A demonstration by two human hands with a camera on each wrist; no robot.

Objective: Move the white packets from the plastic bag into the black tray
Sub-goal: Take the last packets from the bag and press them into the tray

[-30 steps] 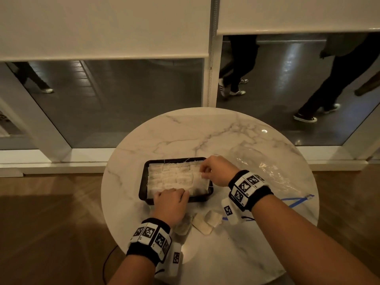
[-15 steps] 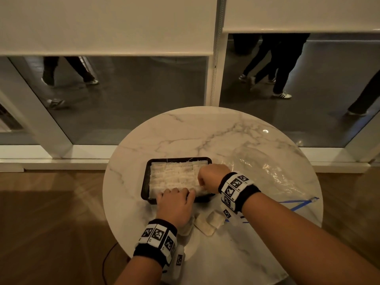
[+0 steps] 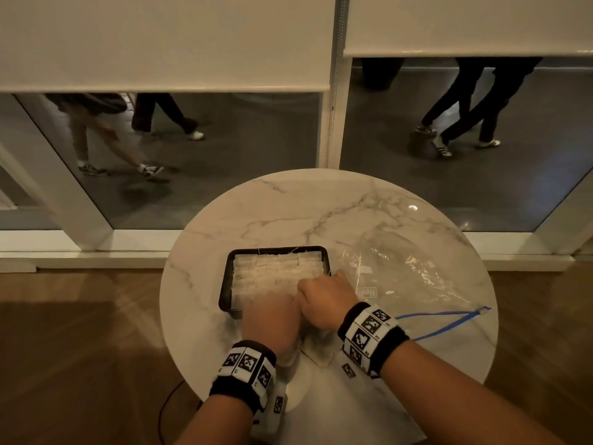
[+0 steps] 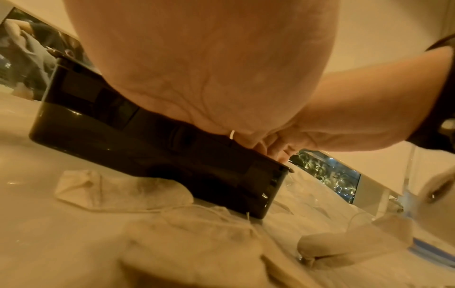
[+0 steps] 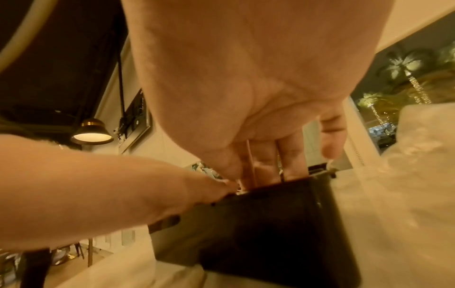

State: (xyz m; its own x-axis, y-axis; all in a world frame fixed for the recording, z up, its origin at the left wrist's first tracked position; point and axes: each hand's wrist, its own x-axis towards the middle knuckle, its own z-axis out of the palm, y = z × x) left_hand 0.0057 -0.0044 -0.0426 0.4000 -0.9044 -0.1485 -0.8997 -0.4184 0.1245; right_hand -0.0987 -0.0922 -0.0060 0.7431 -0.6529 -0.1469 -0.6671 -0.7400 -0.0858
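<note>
Visibly one black tray (image 3: 228,277), two hands (image 3: 272,319)

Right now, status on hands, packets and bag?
Both hands, left hand and right hand, fingers down in the black tray, arranging packets; grip hidden. Loose packets on the table. Plastic bag flat alongside.

Table (image 3: 288,207) is glossy veined marble, tray (image 4: 103,124) is shiny black plastic, the bag (image 3: 417,277) clear crinkly plastic, packets (image 3: 276,271) look like soft papery mesh.
</note>
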